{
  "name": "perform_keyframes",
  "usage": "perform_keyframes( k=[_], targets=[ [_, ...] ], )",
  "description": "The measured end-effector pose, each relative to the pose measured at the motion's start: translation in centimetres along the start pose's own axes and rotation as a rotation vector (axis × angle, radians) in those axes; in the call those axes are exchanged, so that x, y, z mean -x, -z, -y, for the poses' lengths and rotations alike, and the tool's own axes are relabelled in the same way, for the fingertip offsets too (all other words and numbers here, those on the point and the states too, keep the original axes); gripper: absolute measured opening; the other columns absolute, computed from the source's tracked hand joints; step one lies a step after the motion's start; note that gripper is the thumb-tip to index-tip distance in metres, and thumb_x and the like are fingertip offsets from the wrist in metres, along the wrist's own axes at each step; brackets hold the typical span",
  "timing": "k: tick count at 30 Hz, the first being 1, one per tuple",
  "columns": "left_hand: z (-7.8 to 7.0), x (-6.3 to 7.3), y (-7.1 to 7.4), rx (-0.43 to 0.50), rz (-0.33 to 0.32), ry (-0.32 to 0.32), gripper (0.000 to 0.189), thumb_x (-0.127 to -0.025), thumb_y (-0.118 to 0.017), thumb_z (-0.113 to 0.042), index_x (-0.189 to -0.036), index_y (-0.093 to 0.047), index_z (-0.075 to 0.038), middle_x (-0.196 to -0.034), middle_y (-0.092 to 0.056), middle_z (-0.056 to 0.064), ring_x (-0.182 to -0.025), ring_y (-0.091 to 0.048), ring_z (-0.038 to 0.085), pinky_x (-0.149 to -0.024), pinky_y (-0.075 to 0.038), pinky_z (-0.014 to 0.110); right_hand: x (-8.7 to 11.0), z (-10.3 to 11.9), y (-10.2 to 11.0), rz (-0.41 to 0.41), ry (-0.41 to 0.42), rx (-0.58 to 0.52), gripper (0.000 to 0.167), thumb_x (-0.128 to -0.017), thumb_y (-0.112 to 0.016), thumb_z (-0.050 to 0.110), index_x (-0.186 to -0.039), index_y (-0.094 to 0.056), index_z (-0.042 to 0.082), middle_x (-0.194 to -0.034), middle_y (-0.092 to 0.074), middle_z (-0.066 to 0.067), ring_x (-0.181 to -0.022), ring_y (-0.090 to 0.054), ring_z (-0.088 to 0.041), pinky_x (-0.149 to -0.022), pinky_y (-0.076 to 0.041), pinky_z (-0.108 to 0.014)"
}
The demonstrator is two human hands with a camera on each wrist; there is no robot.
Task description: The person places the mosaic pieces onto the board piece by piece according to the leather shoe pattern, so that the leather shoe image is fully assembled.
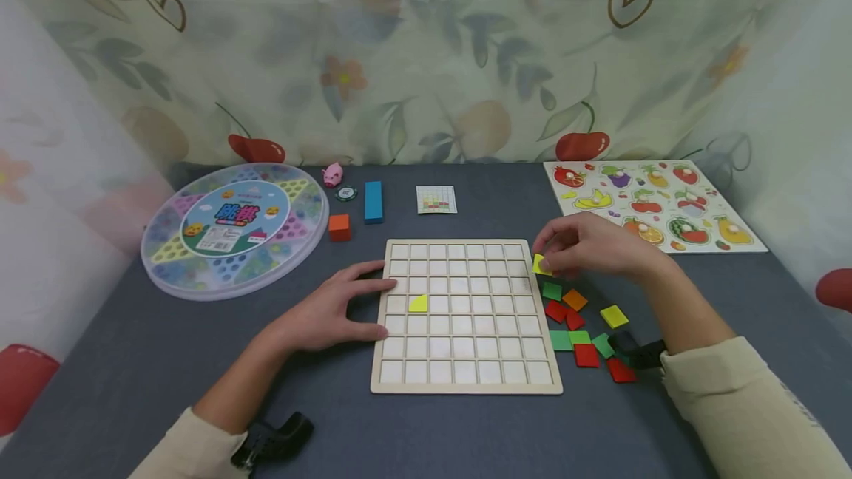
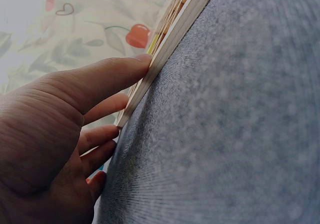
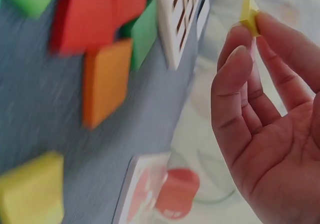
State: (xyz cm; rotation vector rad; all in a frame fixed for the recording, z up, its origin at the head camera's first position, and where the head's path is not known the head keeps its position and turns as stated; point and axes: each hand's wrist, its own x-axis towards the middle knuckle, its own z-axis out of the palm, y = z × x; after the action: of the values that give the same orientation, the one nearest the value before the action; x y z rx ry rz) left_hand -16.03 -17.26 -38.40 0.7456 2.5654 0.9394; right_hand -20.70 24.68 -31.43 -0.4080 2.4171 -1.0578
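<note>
Yellow tile (image 3: pixel 248 12), right hand (image 1: pixel 589 242) pinching, palm (image 3: pixel 280 154) only in right wrist view

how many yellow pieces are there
3: one yellow piece on the board, one in the right hand, one on the table right of the board; more may be hidden.

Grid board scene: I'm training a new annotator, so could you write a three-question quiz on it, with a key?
1. True or false: every cell of the grid board is bare.
2. What colour is the tile that the right hand pinches? A) red B) yellow C) green
3. Fill in: in the head view, the round game box lies to the ____ of the grid board, and the fruit-picture sheet lies beyond it to the ____.

Key:
1. False; a yellow piece lies in one cell.
2. B
3. left; right
</note>
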Motion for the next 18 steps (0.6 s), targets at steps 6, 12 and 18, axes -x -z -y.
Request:
perform_keyframes(
  k=[6,12,18],
  targets=[
    [0.0,0.0,0.0,0.003,-0.005,0.0,0.071,-0.09,-0.079,-0.044,-0.152,-0.054,-0.021,-0.168,-0.029,0.01,-0.152,-0.027,0.041,-0.117,-0.029,0.067,-1.4,2.0,-1.6,0.046,0.025,-0.015,0.023,-0.095,-0.075,0.018,-0.113,-0.069,0.005,-0.085,-0.07,-0.011,-0.08,-0.065,-0.028,-0.073,-0.056,-0.036],
    [0.1,0.0,0.0,0.004,-0.007,-0.001,0.071,-0.09,-0.08,-0.043,-0.152,-0.054,-0.02,-0.169,-0.029,0.01,-0.153,-0.027,0.041,-0.117,-0.028,0.067,-2.7,3.5,-3.2,0.093,0.045,-0.048,0.019,-0.094,-0.075,0.017,-0.109,-0.071,0.006,-0.085,-0.069,-0.012,-0.081,-0.066,-0.03,-0.073,-0.057,-0.037],
    [0.1,0.0,0.0,0.004,-0.004,-0.003,0.071,-0.09,-0.079,-0.043,-0.153,-0.054,-0.02,-0.169,-0.029,0.01,-0.153,-0.027,0.04,-0.117,-0.028,0.067,-3.9,4.6,-5.0,0.131,0.026,-0.068,0.015,-0.093,-0.075,0.014,-0.106,-0.072,0.007,-0.084,-0.071,-0.014,-0.079,-0.067,-0.026,-0.074,-0.058,-0.036]
  ],
)
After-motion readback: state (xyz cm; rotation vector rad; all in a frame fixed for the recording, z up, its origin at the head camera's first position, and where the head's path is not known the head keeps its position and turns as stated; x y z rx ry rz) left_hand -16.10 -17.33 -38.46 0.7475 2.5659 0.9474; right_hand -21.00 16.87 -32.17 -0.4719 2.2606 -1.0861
